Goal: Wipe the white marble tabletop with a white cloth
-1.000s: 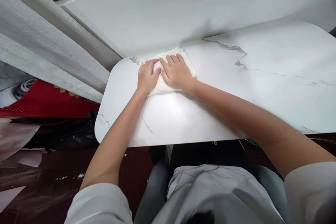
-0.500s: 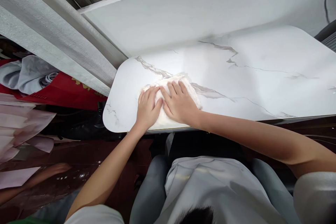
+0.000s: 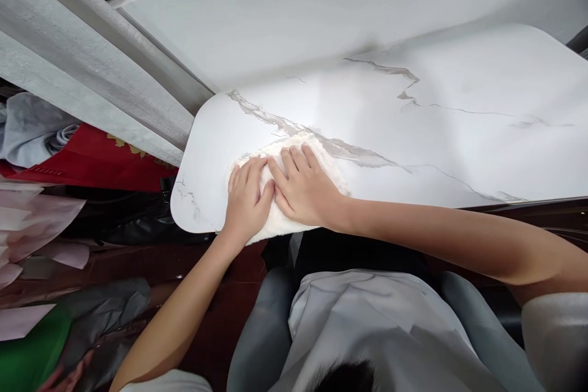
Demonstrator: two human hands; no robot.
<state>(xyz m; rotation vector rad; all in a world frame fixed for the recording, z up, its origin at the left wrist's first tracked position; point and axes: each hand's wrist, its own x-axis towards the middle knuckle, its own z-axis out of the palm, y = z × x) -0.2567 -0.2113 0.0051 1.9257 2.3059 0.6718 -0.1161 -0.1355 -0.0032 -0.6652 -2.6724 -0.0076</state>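
Note:
A white fluffy cloth [image 3: 275, 226] lies on the white marble-patterned table [image 3: 413, 153], near its front left part. Its near edge hangs slightly over the table's front edge. My left hand [image 3: 248, 196] rests flat on the cloth's left side, fingers stretched forward. Beside it, my right hand [image 3: 307, 187] presses on the cloth with its fingers spread. The two hands are close, with thumbs and index fingers nearly meeting. Both palms cover much of the cloth.
A pale wall [image 3: 321, 6] stands behind the table, and a grey pillar [image 3: 92, 61] at its left. Left of the table are a red bag [image 3: 105, 159], pale pink sheets [image 3: 41, 214] and a green item [image 3: 32, 343] on the floor side.
Both hands and the cloth have moved toward me and a little left, so the cloth now overhangs the front edge. Another person's hand at lower left has gone from view.

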